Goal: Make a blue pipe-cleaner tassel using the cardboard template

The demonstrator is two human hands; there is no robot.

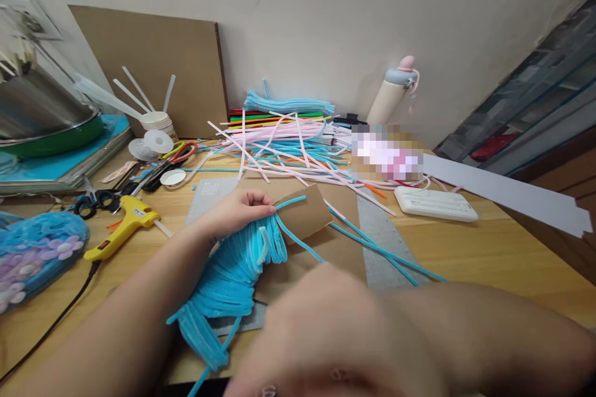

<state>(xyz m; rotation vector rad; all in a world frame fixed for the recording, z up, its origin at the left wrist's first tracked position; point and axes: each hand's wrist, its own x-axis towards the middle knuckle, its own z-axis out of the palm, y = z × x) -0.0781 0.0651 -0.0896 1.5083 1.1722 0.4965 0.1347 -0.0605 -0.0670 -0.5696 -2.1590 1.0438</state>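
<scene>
The bright blue bundle of fuzzy chenille stems [223,285], its loops packed side by side along a flat brown cardboard strip [305,217], is near the front edge of the light wooden table [507,260]. Toward the table's left edge rests a blue plush piece with lilac flowers [28,267]; beside it lies a yellow glue gun [133,223] with a black cord. Behind, toward the back left corner, a white paper cup [158,121] holds pale translucent sticks. The left hand [244,208] pinches the bundle's far end, thumb against curled fingers, a short stem end poking out over the strip. Along the back edge spreads a loose heap of pink, blue and orange stems [288,136]. The right hand [326,322] is blurred, nearest the front edge; one blue stem runs to it, but I cannot tell whether its fingers grasp that stem. A white rectangular plastic block [435,205] lies by the right edge, and a long white paper strip [503,189] juts over that edge.
</scene>
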